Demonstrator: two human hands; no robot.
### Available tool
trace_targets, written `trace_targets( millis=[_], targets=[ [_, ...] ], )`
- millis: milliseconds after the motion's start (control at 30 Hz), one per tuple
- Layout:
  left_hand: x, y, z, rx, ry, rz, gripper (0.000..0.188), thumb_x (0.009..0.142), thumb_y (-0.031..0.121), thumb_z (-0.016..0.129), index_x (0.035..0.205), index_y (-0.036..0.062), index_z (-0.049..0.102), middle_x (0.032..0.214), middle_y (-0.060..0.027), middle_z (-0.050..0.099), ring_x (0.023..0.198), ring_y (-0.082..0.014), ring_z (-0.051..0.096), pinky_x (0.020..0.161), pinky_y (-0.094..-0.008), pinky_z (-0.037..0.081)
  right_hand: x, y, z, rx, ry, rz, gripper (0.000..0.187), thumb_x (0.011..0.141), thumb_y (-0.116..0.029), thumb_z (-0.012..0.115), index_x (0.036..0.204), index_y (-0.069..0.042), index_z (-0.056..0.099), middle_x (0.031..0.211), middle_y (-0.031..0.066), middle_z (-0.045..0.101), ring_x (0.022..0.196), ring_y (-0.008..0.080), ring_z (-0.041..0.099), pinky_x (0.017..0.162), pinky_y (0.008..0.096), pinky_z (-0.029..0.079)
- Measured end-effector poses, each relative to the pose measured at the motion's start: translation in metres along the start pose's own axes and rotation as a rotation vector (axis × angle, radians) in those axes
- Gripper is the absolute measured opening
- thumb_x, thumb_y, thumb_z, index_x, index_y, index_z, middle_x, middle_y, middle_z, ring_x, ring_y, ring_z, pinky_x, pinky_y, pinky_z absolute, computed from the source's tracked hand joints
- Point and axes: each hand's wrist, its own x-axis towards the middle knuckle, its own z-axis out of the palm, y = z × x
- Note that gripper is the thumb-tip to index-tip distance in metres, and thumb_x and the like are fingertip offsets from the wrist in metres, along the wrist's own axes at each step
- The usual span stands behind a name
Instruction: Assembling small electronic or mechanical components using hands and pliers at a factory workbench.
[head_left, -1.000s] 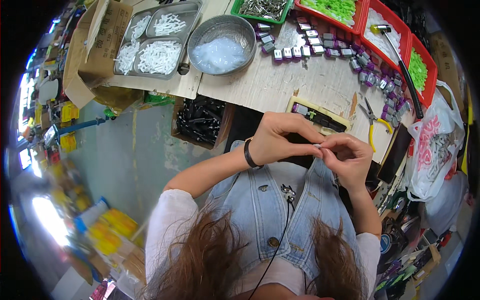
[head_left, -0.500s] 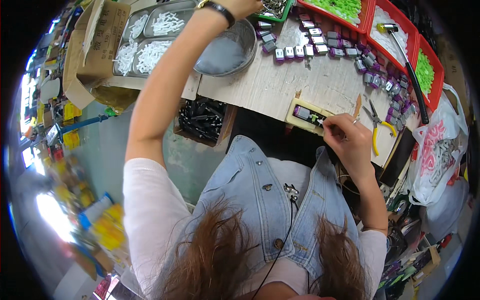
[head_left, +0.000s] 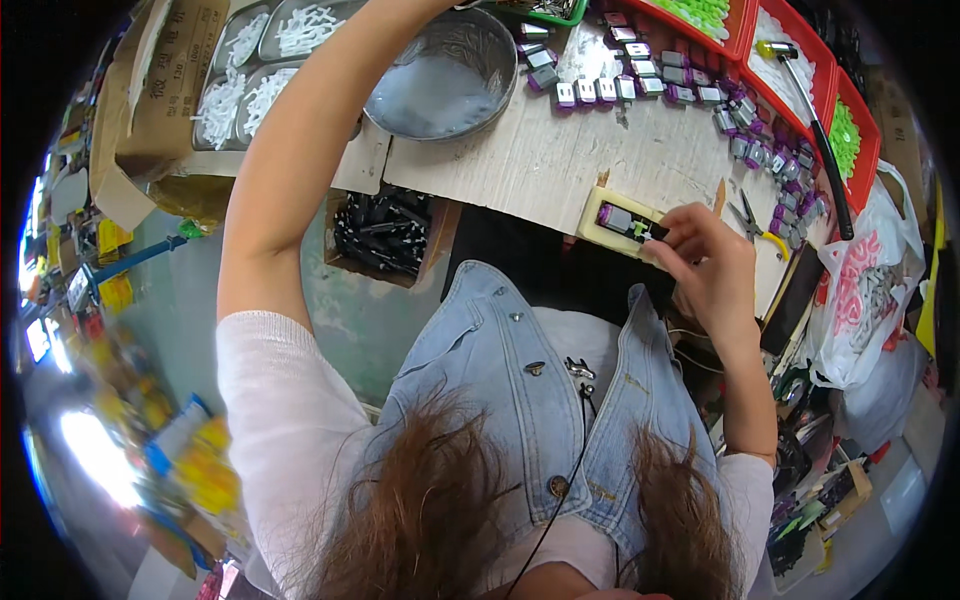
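One hand shows in full: the right hand (head_left: 705,265) sits at the near edge of the wooden bench (head_left: 560,160), its fingertips (head_left: 668,238) pinched on a small dark piece at the right end of a cream-coloured holder block (head_left: 615,222). That block lies on the bench edge and carries a purple part in its middle slot. The left arm (head_left: 300,150) stretches up and away over the bench, crossing the rim of a round metal bowl (head_left: 440,75); the left hand itself runs out of the top of the picture, so whether it is clenched or slack cannot be told. Just right of the holder block lie pliers with yellow handles (head_left: 755,222), close beside the right hand's knuckles. Further back, rows of small purple and silver parts (head_left: 640,80) spread across the bench toward the right. Behind them stand red trays (head_left: 850,100) holding green pieces, with a long black-handled tool (head_left: 815,140) lying across them. To the left of the bowl sit metal trays of white pieces (head_left: 240,80), next to an open cardboard box (head_left: 150,90). Below the bench edge, under the left arm, an open box of black parts (head_left: 385,235) is seen. A white plastic bag with pink print (head_left: 860,290) hangs at the right side.
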Motion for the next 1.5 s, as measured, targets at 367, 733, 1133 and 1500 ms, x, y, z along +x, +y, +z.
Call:
trace_targets(
  millis=[367, 733, 1133, 1500],
  targets=[
    [-0.021, -0.002, -0.012, -0.230, 0.250, -0.030, 0.011, 0.073, 0.008, 0.065, 0.080, 0.0002, 0.064, 0.072, -0.0166, 0.066, 0.067, -0.0278, 0.066, 0.062, -0.0370, 0.051, 0.040, 0.052, -0.130, 0.048, 0.567, 0.037, 0.016, 0.088, -0.012, 0.067, 0.099, 0.000, 0.070, 0.083, 0.0054, 0.070, 0.073, 0.0089, 0.063, 0.062, 0.0237, 0.049],
    [-0.070, 0.096, -0.039, -0.598, 0.443, 0.180, 0.009, 0.082, 0.003, 0.067, 0.090, 0.0006, 0.067, 0.078, -0.0081, 0.070, 0.071, -0.0119, 0.067, 0.066, -0.0255, 0.053, 0.109, 0.194, -0.223, -0.449, 0.349, 0.254, 0.027, 0.075, -0.025, 0.073, 0.089, -0.001, 0.073, 0.073, 0.0117, 0.070, 0.064, 0.0208, 0.067, 0.063, 0.0331, 0.051],
    [-0.133, 0.234, 0.019, -1.508, -0.121, -0.056, 0.016, 0.086, 0.002, 0.070, 0.101, -0.0024, 0.071, 0.095, -0.0084, 0.072, 0.087, -0.0105, 0.067, 0.078, -0.0232, 0.053, 0.121, 0.206, -0.225, -0.563, 0.288, 0.096, 0.025, 0.076, -0.021, 0.069, 0.093, -0.004, 0.073, 0.086, 0.0153, 0.072, 0.080, 0.0250, 0.070, 0.073, 0.0330, 0.053],
    [-0.149, 0.237, 0.037, -1.974, -0.092, -0.244, 0.016, 0.089, 0.004, 0.067, 0.101, -0.0061, 0.066, 0.096, -0.0113, 0.070, 0.084, -0.0133, 0.067, 0.080, -0.0261, 0.055, 0.007, 0.041, -0.095, 0.474, 0.288, -0.080, 0.010, 0.083, 0.000, 0.068, 0.092, 0.002, 0.069, 0.085, 0.0056, 0.071, 0.076, 0.0096, 0.066, 0.068, 0.0213, 0.050]
  ],
)
